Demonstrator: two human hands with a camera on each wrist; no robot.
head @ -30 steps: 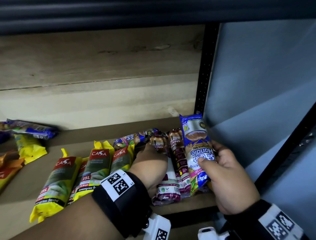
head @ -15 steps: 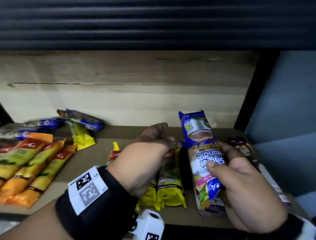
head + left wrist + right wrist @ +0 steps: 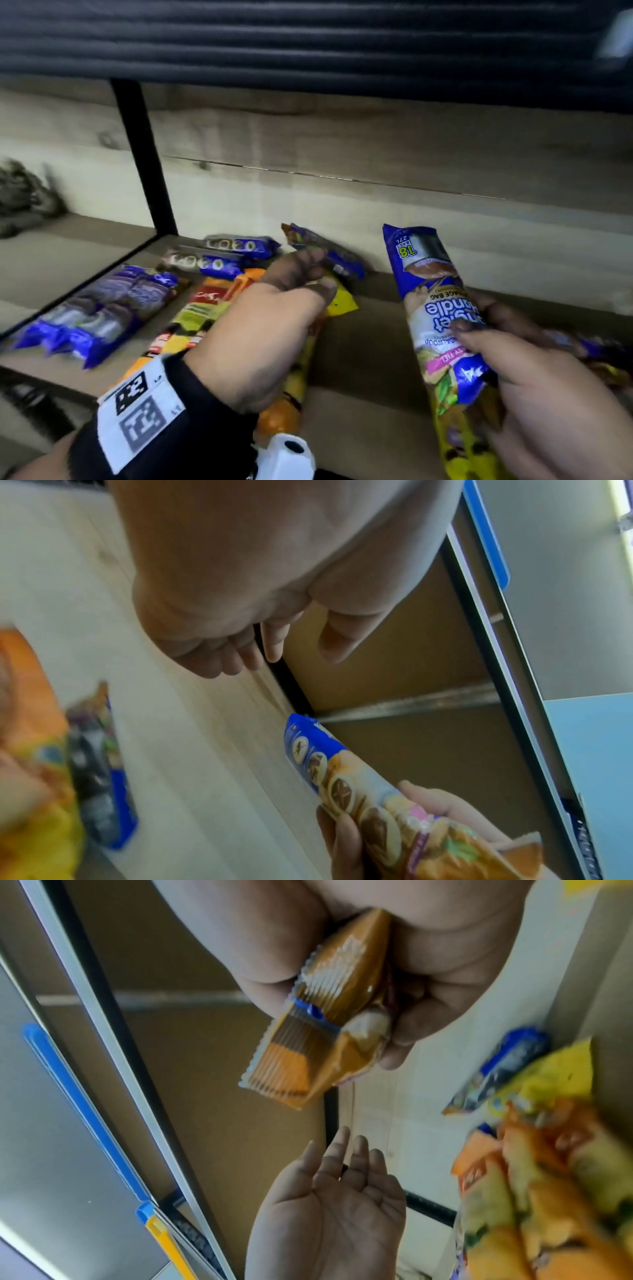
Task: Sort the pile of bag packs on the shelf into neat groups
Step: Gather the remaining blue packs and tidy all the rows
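Right hand [image 3: 534, 394] gripped blue-topped pack [image 3: 435, 318] upright above shelf [image 3: 370, 346] front. Left hand [image 3: 274, 318] hovered, fingers relaxed, nothing held. Beyond: orange-yellow packs [image 3: 205, 308]; blue packs [image 3: 99, 315] grouped far left. Step: carrying 1 pack to its group. Next likely needs laying it beside matching blues.

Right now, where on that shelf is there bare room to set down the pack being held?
Bare shelf board shows between the yellow and orange packs under the left hand and the blue pack gripped by the right hand. The left side is crowded with blue packs.
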